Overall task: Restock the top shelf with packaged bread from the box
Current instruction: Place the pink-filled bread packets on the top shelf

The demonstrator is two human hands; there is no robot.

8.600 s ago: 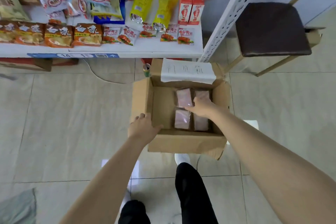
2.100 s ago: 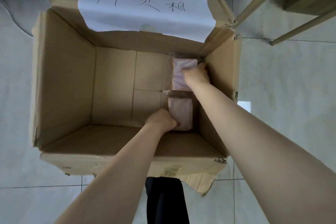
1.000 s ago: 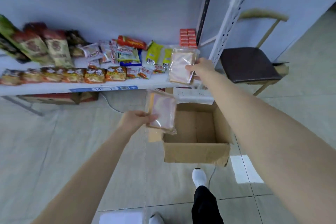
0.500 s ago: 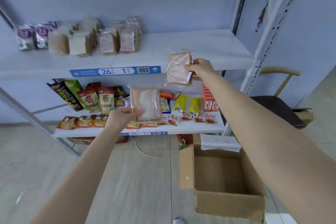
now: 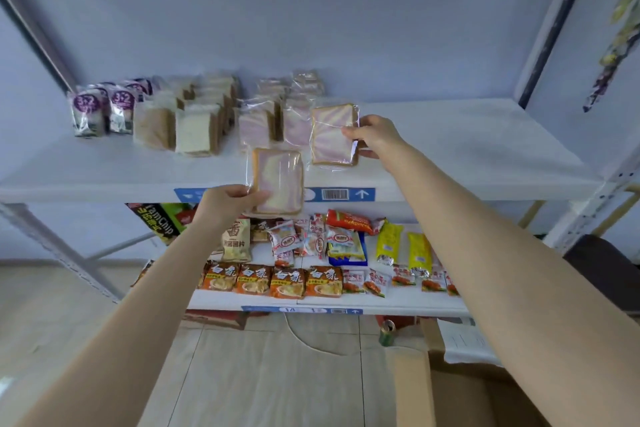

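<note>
The right hand pinched the right edge of the first bread pack, a clear-wrapped pink-swirled slice held upright over the top shelf; whether its lower edge touched the board could not be told. The left hand gripped the lower left corner of the second bread pack, held upright in front of the shelf's near edge, where it covered part of the blue price strip.

The first pack stood just right of the pink-swirled packs lined up on that shelf. Further left stood toast packs, then purple-labelled bags. The right half of the shelf board lay bare.

Below, the lower shelf carried orange noodle packets along its near edge and yellow packets to the right. The cardboard box sat on the floor at the near right.
</note>
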